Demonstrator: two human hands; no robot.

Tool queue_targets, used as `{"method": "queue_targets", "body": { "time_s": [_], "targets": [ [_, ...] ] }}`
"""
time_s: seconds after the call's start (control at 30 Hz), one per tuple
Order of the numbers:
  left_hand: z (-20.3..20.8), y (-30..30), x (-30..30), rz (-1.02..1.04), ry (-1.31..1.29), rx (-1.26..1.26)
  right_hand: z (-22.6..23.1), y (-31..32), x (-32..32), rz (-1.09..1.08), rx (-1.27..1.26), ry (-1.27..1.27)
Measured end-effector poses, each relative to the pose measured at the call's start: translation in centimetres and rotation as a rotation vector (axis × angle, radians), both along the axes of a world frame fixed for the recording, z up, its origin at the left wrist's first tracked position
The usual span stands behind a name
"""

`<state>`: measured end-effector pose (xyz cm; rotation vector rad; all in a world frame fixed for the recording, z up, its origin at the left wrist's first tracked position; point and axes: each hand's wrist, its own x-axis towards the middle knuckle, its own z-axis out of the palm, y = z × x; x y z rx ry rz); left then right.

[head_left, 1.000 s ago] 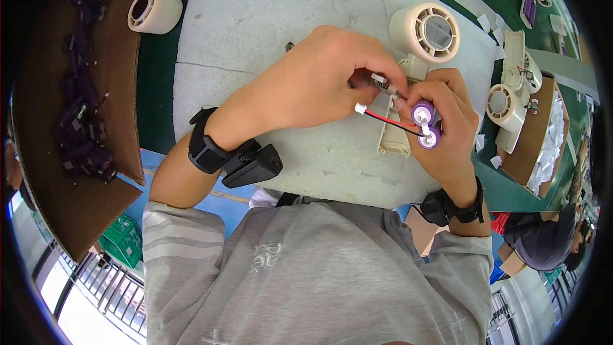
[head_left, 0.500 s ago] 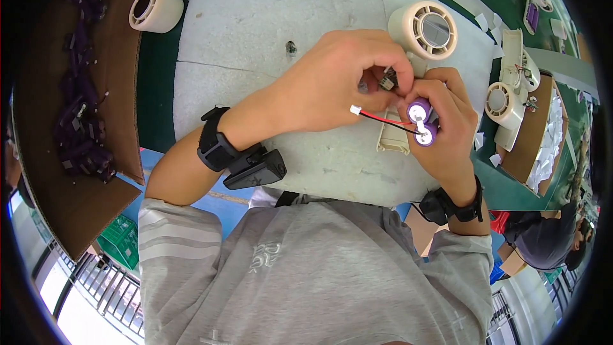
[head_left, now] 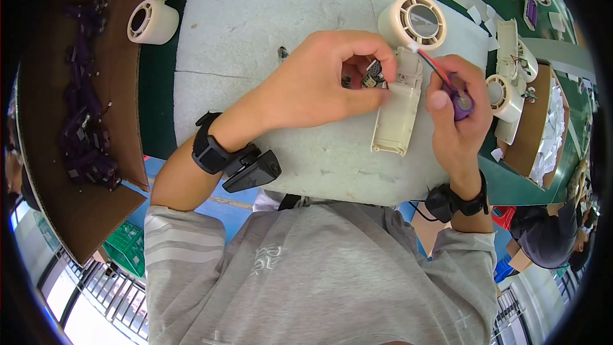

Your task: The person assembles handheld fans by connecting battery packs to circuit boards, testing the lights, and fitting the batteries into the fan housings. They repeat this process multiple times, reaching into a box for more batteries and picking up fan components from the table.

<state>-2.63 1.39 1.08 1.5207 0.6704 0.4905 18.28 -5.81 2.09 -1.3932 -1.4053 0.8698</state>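
Observation:
In my left hand a small circuit board is pinched between curled fingers, beside the handle of a cream handheld fan. The fan's round head lies at the far side of the white foam pad, and its open handle shell points toward me. My right hand is closed round a purple battery pack, to the right of the shell. Red and black leads with a white connector rise from the pack toward the fan head. My right fingers hide part of the pack.
The foam pad covers the green table. At left stands a cardboard box with purple battery packs. Another fan lies beyond it. More fans and a box of white pieces sit at right. A person is at lower right.
My right hand has moved right with the battery pack, away from the left hand, and turned it. The handle shell now shows. My left hand keeps the circuit board, shifted slightly left.

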Motion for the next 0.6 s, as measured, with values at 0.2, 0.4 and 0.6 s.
{"method": "queue_targets", "body": {
  "time_s": [0.2, 0.4, 0.6],
  "targets": [
    [0.3, 0.2, -0.2, 0.005, -0.065, -0.122, -0.2, 0.7, 0.2, 0.212, 0.180, -0.244],
    [0.2, 0.0, -0.1, 0.072, -0.028, -0.042, -0.3, 0.7, -0.6, 0.157, 0.201, -0.341],
    [0.6, -0.1, 0.1, 0.107, 0.053, -0.042, -0.4, 0.5, -1.1, 0.134, 0.163, -0.432]
  ]
}}
